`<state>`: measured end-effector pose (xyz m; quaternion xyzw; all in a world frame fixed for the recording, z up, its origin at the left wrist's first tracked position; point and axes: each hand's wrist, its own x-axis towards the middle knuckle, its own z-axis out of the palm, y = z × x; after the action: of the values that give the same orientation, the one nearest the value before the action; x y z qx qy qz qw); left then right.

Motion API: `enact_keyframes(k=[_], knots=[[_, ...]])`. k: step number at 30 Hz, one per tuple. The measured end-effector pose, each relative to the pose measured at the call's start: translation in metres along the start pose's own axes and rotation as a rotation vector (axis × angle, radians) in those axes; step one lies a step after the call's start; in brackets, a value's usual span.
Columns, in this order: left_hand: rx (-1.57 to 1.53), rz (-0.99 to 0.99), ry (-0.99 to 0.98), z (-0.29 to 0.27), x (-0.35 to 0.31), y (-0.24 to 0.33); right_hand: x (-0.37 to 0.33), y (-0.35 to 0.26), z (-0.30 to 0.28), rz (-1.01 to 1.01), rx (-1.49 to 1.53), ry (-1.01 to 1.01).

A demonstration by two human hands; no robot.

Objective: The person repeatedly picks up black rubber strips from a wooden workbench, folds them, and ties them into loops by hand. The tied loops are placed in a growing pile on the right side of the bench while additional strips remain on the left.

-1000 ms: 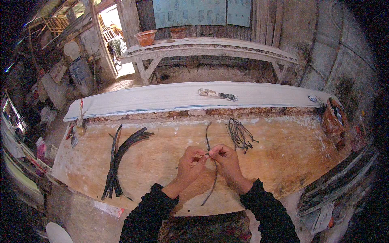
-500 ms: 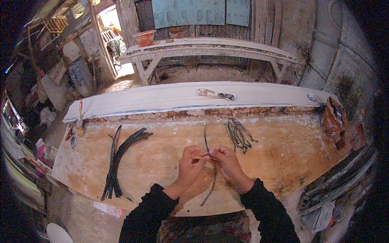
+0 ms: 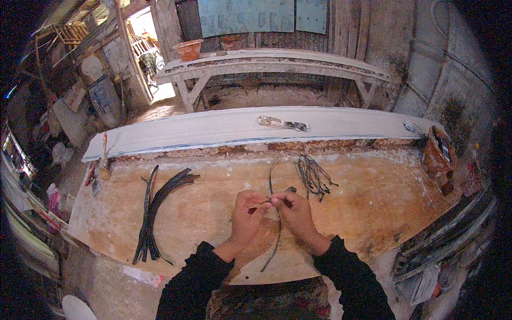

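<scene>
centre: left hand (image 3: 247, 214) and right hand (image 3: 295, 214) pinch black strip (image 3: 278, 232). upper left: pot (image 3: 188, 50), contents hidden. far right: tub (image 3: 435, 159), contents unclear.

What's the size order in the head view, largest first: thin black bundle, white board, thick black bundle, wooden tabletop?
1. Wooden tabletop
2. White board
3. Thick black bundle
4. Thin black bundle
</scene>
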<state>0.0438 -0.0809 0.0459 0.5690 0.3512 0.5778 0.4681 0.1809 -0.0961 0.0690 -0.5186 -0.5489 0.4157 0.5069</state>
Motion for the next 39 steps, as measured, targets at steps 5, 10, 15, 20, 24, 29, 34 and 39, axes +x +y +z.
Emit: enact_keyframes(k=[5, 10, 15, 20, 24, 29, 34, 39], knots=[[-0.122, -0.115, -0.020, 0.002, 0.001, 0.013, 0.000, -0.002, -0.005, -0.228, -0.138, 0.028], [0.028, -0.023, -0.047, 0.001, 0.000, 0.006, 0.001, 0.001, -0.005, -0.393, -0.283, 0.071], [0.202, 0.033, -0.068, -0.001, 0.002, 0.010, -0.004, 0.000, -0.004, -0.411, -0.308, 0.049], [0.220, 0.012, -0.056, -0.002, 0.005, 0.010, 0.000, 0.013, 0.004, -0.299, -0.199, 0.024], [0.170, -0.026, -0.046, -0.002, 0.006, 0.011, 0.001, 0.014, 0.002, 0.053, 0.129, -0.125], [0.142, -0.048, -0.015, 0.000, 0.009, 0.006, 0.007, 0.013, -0.007, 0.200, 0.420, -0.282], [-0.088, -0.139, -0.139, -0.004, 0.009, 0.020, 0.003, -0.007, -0.011, 0.318, 0.770, -0.390], [0.113, 0.008, -0.133, -0.007, 0.011, 0.006, 0.001, 0.004, -0.003, 0.115, 0.330, -0.150]])
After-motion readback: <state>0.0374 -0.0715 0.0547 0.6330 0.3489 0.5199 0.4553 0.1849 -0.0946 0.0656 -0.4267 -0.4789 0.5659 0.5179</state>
